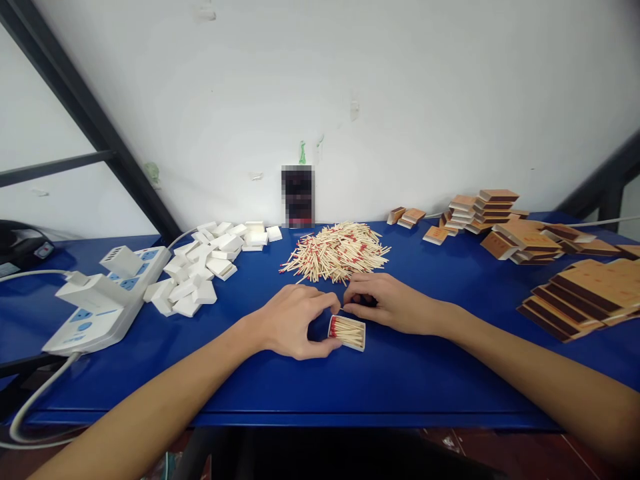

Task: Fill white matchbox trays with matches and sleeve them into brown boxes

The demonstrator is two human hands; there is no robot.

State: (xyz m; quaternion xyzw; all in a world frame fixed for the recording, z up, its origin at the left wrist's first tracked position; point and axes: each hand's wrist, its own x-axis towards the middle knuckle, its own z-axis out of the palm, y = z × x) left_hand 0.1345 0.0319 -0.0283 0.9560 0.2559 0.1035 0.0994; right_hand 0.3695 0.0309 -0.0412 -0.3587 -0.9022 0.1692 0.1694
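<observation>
A small white matchbox tray [364,339] filled with red-tipped matches [349,331] lies on the blue table in front of me. My left hand [300,323] is curled around the tray's left end, its thumb at the lower corner and a fingertip near the upper one. Just above the tray, my right hand [377,300] is closed in a pinch, with a thin match [343,309] at its fingertips. Its other fingers are bent under and partly hidden. Behind both hands spreads a big heap of loose matches [340,250], heads pointing various ways.
White empty trays [220,250] are jumbled at the left beside a power strip [113,300] with plugged-in adapters. Brown matchbox sleeves [585,293] are stacked at the right, with more sleeves [480,210] near the wall. A blurred dark object [298,197] stands against the wall.
</observation>
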